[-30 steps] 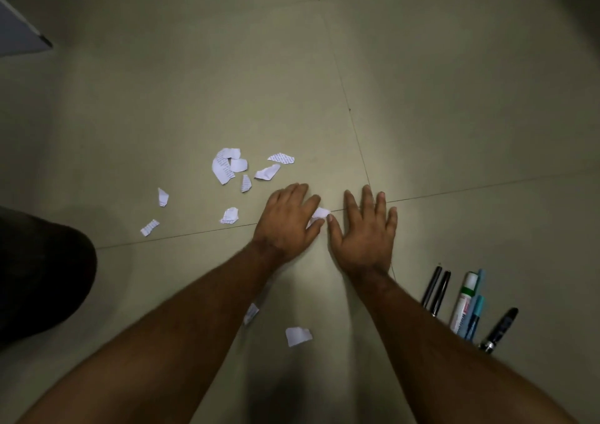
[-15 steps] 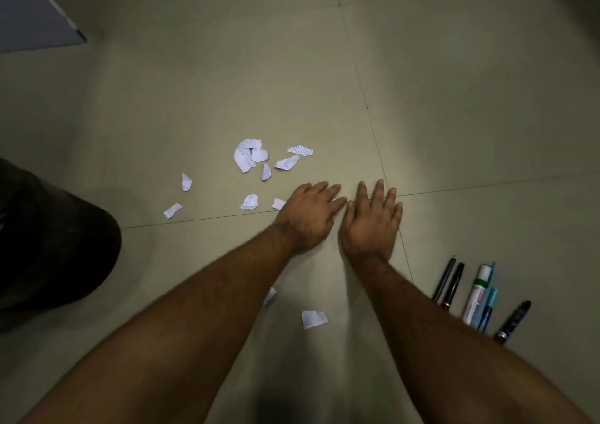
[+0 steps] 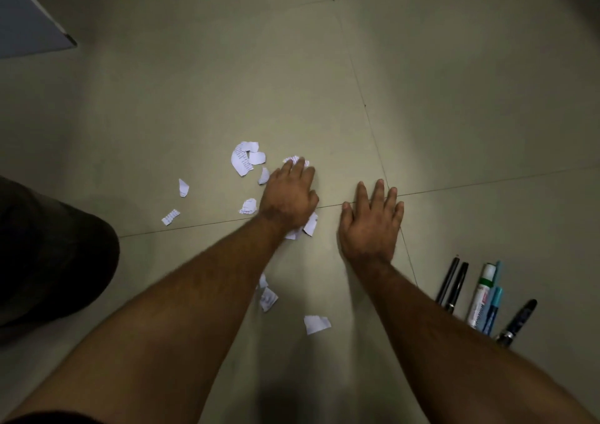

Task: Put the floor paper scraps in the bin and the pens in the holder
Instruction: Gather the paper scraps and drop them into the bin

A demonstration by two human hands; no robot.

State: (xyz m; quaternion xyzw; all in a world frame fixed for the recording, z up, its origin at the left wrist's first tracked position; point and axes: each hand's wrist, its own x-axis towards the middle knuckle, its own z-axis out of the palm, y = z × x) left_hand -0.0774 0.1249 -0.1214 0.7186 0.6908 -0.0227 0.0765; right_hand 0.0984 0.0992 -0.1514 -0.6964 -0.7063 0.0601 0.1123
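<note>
Dim frame with a soft pool of light mid-floor [image 3: 324, 124], dark vignetted corners, slight motion blur.

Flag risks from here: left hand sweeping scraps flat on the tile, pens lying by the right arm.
1. The left hand lies flat over scraps; thin paper on smooth tile may slide out rather than gather.
2. Outlying scraps near the dark shape and others between the forearms could be missed.
3. The pens lie loose close to the right forearm; a backward pull might scatter them.
</note>
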